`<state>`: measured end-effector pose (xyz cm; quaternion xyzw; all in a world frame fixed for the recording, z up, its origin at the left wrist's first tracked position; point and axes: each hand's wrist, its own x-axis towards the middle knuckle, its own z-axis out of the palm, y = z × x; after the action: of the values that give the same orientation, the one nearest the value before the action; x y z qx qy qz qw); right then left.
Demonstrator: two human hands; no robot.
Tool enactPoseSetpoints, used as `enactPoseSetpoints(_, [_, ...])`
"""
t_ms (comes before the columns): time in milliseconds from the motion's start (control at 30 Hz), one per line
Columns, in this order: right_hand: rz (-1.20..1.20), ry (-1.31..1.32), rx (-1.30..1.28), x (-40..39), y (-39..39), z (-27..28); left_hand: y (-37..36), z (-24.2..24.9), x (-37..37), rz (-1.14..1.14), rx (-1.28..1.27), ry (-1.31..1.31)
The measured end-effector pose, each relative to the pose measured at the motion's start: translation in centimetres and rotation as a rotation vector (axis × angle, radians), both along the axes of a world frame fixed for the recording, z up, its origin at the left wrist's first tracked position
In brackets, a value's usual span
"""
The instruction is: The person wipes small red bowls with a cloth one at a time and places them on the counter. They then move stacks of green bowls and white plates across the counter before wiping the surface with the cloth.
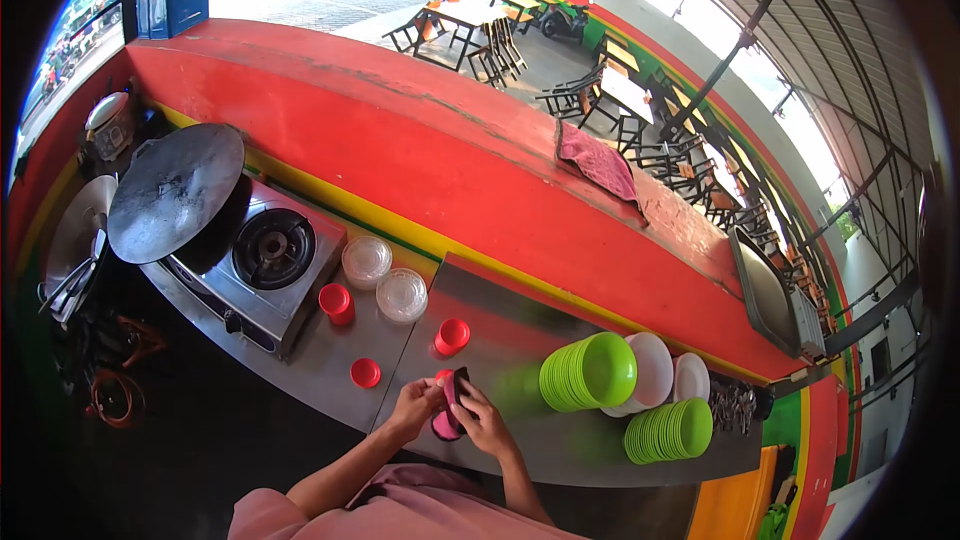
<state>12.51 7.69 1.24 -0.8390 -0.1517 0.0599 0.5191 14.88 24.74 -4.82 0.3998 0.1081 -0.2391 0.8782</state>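
Close to my body, above the counter's front edge, my two hands meet. My right hand (483,423) is closed on a pink and dark cloth (447,427), part of which hangs below the fingers. My left hand (416,408) pinches at a small red thing (443,376) beside the cloth; it looks like a red cup, but fingers and cloth cover most of it. On the counter ahead stand a red cup (452,337), a taller red cup or stack (337,304) and another red cup (365,372).
Clear plastic bowls (402,296) stand beside the gas stove (272,248), with a big dark wok (177,192) at the left. Stacked green bowls (588,372), white bowls (651,372) and cutlery (733,404) are at the right. A red ledge (400,155) bounds the counter (520,340).
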Motion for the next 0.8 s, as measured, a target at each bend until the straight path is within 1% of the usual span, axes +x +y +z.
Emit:
enactPoseSetpoints(33, [0.0,-0.004,-0.005,0.4,0.3,0.0,0.1,0.5,0.2,-0.01,-0.004,-0.026])
enactPoseSetpoints(133, [-0.038,-0.006,-0.028,1.4,0.7,-0.7,0.2,1.7,0.5,0.021,0.131,-0.013])
enactPoseSetpoints(267, [-0.06,0.028,-0.06,1.7,1.2,-0.5,0.3,0.6,0.5,0.014,0.249,0.015])
enactPoseSetpoints(400, [-0.075,0.025,-0.062,2.1,1.7,-0.3,1.1,1.3,0.8,-0.002,0.274,0.028])
enactPoseSetpoints(500, [-0.109,0.041,-0.015,2.7,1.8,-0.7,1.4,1.3,1.1,0.004,0.274,0.01])
enactPoseSetpoints(567, [-0.177,0.027,-0.06,3.1,1.6,-1.2,1.4,2.2,1.3,0.02,0.282,0.002])
enactPoseSetpoints(700, [-0.304,0.051,-0.062,3.8,0.8,-2.4,1.1,2.9,2.0,0.111,0.281,-0.013])
enactPoseSetpoints(733, [-0.314,0.05,-0.101,4.0,0.5,-2.6,1.1,3.1,2.1,0.129,0.287,-0.026])
enactPoseSetpoints(800, [-0.304,0.117,-0.092,4.2,0.1,-2.4,1.2,3.5,2.4,0.168,0.328,-0.054])
